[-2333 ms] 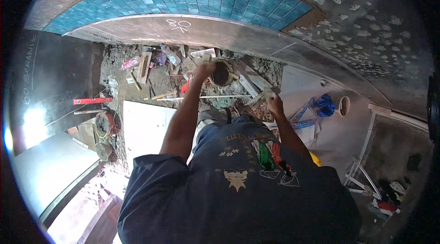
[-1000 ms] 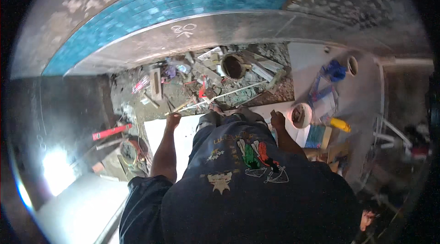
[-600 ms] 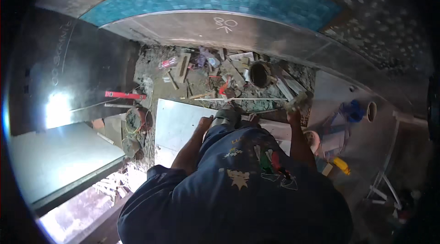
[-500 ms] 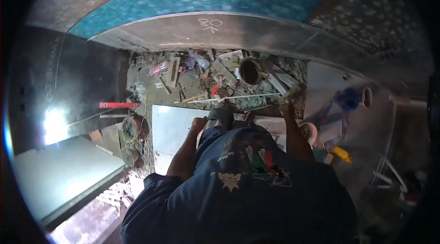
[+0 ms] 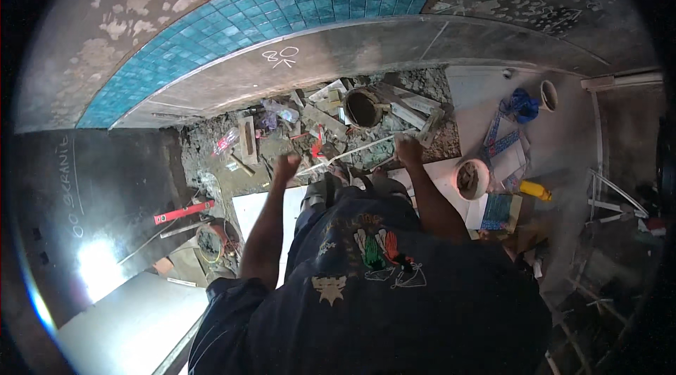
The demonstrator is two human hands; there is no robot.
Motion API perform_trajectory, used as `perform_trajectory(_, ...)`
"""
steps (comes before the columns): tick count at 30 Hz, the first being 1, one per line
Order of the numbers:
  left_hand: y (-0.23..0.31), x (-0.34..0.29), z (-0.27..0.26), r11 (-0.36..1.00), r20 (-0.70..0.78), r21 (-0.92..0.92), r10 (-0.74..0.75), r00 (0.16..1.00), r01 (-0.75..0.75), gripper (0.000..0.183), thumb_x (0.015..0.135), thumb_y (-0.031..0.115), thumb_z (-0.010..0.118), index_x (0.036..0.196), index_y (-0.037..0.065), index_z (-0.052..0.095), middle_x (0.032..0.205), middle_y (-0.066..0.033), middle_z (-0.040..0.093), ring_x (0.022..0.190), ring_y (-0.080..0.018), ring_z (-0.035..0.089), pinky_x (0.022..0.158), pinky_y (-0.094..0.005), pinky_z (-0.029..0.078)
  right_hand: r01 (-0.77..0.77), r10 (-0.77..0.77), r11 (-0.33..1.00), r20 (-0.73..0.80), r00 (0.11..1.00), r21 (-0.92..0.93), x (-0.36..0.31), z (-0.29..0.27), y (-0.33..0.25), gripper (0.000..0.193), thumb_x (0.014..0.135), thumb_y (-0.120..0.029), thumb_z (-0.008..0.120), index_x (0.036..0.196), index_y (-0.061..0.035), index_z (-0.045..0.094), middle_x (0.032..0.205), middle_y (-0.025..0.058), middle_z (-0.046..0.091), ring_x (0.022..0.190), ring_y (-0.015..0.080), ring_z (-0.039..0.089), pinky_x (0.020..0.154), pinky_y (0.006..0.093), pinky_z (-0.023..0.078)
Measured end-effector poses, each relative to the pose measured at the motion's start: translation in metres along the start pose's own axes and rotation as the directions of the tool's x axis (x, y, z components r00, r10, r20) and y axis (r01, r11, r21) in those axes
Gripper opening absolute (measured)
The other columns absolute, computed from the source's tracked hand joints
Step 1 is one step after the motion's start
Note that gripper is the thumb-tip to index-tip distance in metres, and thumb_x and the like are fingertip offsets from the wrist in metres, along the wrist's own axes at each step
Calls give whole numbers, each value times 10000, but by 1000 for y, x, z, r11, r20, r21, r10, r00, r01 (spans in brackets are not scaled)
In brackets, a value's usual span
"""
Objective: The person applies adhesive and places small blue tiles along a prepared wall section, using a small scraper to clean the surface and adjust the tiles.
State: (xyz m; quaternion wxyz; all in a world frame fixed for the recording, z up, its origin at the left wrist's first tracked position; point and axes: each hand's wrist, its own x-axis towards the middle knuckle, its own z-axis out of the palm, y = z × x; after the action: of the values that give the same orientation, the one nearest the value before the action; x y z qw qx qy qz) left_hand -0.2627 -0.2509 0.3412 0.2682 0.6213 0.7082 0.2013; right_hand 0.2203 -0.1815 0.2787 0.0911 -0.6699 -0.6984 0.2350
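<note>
My left hand is raised in front of me with its fingers curled closed, just beside the near end of a thin white strip. By the strip's other end is my right hand, also closed. What either fist holds, if anything, is too small or hidden to make out. I cannot tell whether the strip touches the hands or lies on the ground behind them. Between and beyond the hands are a red tool or clip and a dirty round bucket.
Turquoise tiles line part of the wall ahead. Rubble and wood scraps cover the ground below it. At right stand a pale bucket, a yellow bottle and a blue bundle. A red level leans at left.
Both hands have come up and forward, the left one more so. The view has tilted and shifted, bringing more of the pale bucket at right into sight.
</note>
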Motion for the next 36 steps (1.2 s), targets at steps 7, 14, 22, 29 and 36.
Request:
perform_trajectory(7, 195, 237, -141, 883, -470, -69, 382, 796, -464, 163, 830, 128, 804, 966, 53, 753, 1013, -152, 745, 948, -341, 717, 819, -414, 560, 239, 25, 899, -588, 809, 367, 120, -181, -208, 233, 953, -150, 682, 1110, 18, 720, 953, 205, 722, 885, 351, 717, 778, 420, 559)
perform_trajectory(14, 269, 370, -138, 768, -684, 438, 622, 381, -468, 376, 831, 240, 825, 1186, 190, 711, 1254, -45, 661, 1185, -292, 603, 1010, -452, 430, 694, -97, 659, -881, 462, 291, 264, -217, -260, 107, 957, -103, 673, 992, -3, 686, 864, 155, 668, 725, 290, 653, 670, 387, 517)
perform_trajectory(22, 242, 452, -82, 607, -680, 691, 730, -69, -392, 767, 834, 565, 773, 1461, 171, 572, 1490, -131, 528, 1433, -350, 440, 1176, -644, 168, 805, -144, 593, -981, 127, 17, 357, -177, -230, 129, 953, -123, 680, 970, -4, 632, 826, 163, 610, 733, 328, 634, 671, 404, 492)
perform_trajectory(29, 248, 471, -49, 646, -704, 700, 695, -146, -303, 913, 847, 554, 679, 1581, 87, 400, 1622, -170, 388, 1518, -383, 321, 1216, -657, 88, 839, -114, 496, -975, -191, -223, 415, -159, -240, 195, 915, -200, 730, 983, -26, 674, 763, 164, 671, 677, 311, 685, 638, 407, 525)
perform_trajectory(36, 244, 489, -53, 610, -650, 757, 660, -377, -235, 829, 832, 635, 734, 1505, 197, 526, 1568, -87, 478, 1501, -295, 382, 1178, -692, 149, 831, -21, 466, -943, -333, -304, 443, -150, -267, 186, 871, -195, 704, 955, -29, 700, 851, 186, 704, 792, 406, 697, 702, 466, 542)
